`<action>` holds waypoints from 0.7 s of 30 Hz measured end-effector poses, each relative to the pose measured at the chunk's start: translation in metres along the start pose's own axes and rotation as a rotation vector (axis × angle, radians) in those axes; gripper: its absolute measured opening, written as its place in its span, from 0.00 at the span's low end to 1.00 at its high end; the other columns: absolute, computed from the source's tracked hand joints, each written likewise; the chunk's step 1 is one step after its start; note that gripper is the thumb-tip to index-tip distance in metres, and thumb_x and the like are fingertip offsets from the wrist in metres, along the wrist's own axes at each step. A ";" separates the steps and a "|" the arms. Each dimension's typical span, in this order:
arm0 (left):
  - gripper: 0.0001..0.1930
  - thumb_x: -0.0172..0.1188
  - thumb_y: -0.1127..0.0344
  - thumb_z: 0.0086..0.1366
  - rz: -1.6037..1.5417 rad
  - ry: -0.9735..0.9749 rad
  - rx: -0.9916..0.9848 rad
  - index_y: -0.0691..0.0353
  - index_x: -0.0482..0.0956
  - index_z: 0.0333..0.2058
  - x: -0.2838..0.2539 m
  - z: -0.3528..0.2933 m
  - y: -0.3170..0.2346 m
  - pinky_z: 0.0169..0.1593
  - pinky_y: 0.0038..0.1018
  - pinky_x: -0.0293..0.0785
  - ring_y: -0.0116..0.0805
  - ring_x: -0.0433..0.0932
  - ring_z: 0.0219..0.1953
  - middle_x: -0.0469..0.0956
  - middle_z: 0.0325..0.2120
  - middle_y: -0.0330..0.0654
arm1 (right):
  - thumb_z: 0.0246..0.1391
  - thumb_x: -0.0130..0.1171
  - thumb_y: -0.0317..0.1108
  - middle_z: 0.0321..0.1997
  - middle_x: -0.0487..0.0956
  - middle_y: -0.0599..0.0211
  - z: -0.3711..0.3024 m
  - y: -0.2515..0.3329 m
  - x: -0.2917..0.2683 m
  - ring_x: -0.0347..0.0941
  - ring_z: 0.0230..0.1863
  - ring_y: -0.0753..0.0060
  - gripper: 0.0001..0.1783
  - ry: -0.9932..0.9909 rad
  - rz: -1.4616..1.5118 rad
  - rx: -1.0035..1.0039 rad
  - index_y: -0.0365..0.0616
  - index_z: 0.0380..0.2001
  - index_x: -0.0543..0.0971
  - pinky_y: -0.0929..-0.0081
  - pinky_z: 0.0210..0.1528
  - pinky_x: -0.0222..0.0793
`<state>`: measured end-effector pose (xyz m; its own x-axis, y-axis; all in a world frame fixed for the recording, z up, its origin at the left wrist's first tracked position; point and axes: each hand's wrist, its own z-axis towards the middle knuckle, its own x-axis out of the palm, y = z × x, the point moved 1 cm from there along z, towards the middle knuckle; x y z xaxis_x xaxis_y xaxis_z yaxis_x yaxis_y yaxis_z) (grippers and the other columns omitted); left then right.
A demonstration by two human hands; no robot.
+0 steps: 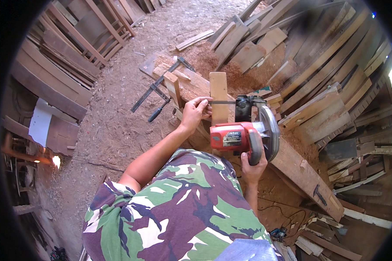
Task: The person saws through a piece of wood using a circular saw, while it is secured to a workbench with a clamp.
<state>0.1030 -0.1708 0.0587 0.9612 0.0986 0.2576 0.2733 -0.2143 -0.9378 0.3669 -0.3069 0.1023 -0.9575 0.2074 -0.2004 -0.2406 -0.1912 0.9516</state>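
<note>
A red circular saw (233, 135) sits over a short wooden board (218, 89) on the plank bench. My right hand (253, 167) is wrapped round the saw's rear handle. From the saw's front a thin dark metal guide bar (223, 102) runs left across the board. My left hand (196, 114) is at the bar's far end beside the board's left edge, thumb and fingers closed on it. The saw's round guard (272, 135) faces right; its blade is hidden.
A black bar clamp (154, 89) and a wood block (173, 86) are at the bench's left end. On the plank (302, 178) to the right rests a hammer (320, 194). Stacked boards (322, 108) line the right side, panels (52, 76) the left. A cord trails near another power tool (278, 232).
</note>
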 end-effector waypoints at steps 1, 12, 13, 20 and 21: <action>0.15 0.55 0.62 0.84 -0.001 -0.027 0.028 0.60 0.85 0.58 0.001 -0.007 0.007 0.46 0.26 0.85 0.26 0.85 0.39 0.85 0.37 0.36 | 0.56 0.63 0.17 0.36 0.82 0.73 -0.001 0.008 -0.003 0.73 0.32 0.84 0.42 0.023 -0.036 -0.015 0.42 0.76 0.72 0.78 0.37 0.72; 0.15 0.55 0.63 0.83 -0.205 -0.095 -0.034 0.63 0.81 0.61 -0.004 -0.029 0.022 0.51 0.32 0.87 0.35 0.88 0.43 0.86 0.40 0.42 | 0.51 0.64 0.17 0.37 0.87 0.70 0.001 0.025 0.002 0.75 0.31 0.86 0.44 0.181 -0.108 -0.169 0.43 0.75 0.74 0.79 0.40 0.76; 0.16 0.55 0.63 0.83 -0.196 -0.091 -0.025 0.62 0.79 0.62 -0.004 -0.029 0.024 0.51 0.33 0.87 0.36 0.88 0.43 0.86 0.40 0.43 | 0.51 0.64 0.17 0.36 0.88 0.69 0.004 0.025 0.001 0.75 0.30 0.86 0.44 0.190 -0.103 -0.164 0.43 0.75 0.74 0.78 0.40 0.76; 0.21 0.49 0.55 0.86 -0.289 0.150 0.032 0.55 0.65 0.70 0.022 0.007 0.026 0.55 0.34 0.82 0.32 0.84 0.53 0.81 0.50 0.40 | 0.47 0.67 0.19 0.40 0.89 0.57 0.013 0.030 0.001 0.84 0.32 0.72 0.46 0.319 -0.117 -0.195 0.46 0.75 0.75 0.70 0.42 0.80; 0.24 0.49 0.51 0.85 -0.264 0.165 0.021 0.53 0.66 0.72 0.029 0.006 0.023 0.61 0.35 0.79 0.30 0.80 0.58 0.79 0.57 0.38 | 0.46 0.68 0.19 0.41 0.90 0.56 0.014 0.030 -0.001 0.85 0.33 0.68 0.47 0.314 -0.129 -0.209 0.46 0.75 0.75 0.69 0.44 0.81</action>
<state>0.1365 -0.1671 0.0433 0.8505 -0.0111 0.5259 0.5154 -0.1819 -0.8374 0.3627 -0.2990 0.1345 -0.9116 -0.0550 -0.4073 -0.3580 -0.3807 0.8526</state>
